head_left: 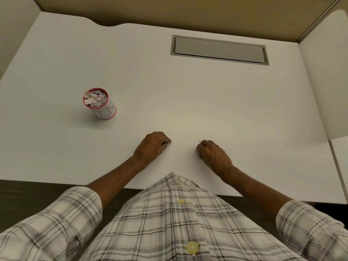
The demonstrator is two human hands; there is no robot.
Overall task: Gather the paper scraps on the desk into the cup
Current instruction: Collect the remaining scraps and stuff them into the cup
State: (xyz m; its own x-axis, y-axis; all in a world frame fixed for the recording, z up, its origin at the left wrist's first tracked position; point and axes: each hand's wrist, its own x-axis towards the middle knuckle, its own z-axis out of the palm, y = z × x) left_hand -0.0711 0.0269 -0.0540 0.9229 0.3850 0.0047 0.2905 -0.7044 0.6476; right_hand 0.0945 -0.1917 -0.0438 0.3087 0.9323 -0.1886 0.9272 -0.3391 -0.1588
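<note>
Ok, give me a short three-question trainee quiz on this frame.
1. True or false: the cup lies tipped over.
2. The paper scraps are: A) on the floor B) in the cup C) on a plate.
3. Fill in: the left hand and the right hand both rest on the ____.
Key: 1 false; 2 B; 3 desk.

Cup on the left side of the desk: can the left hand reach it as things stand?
Probably yes. The cup stands upright ahead-left of the left hand, with only bare desk between them.
</note>
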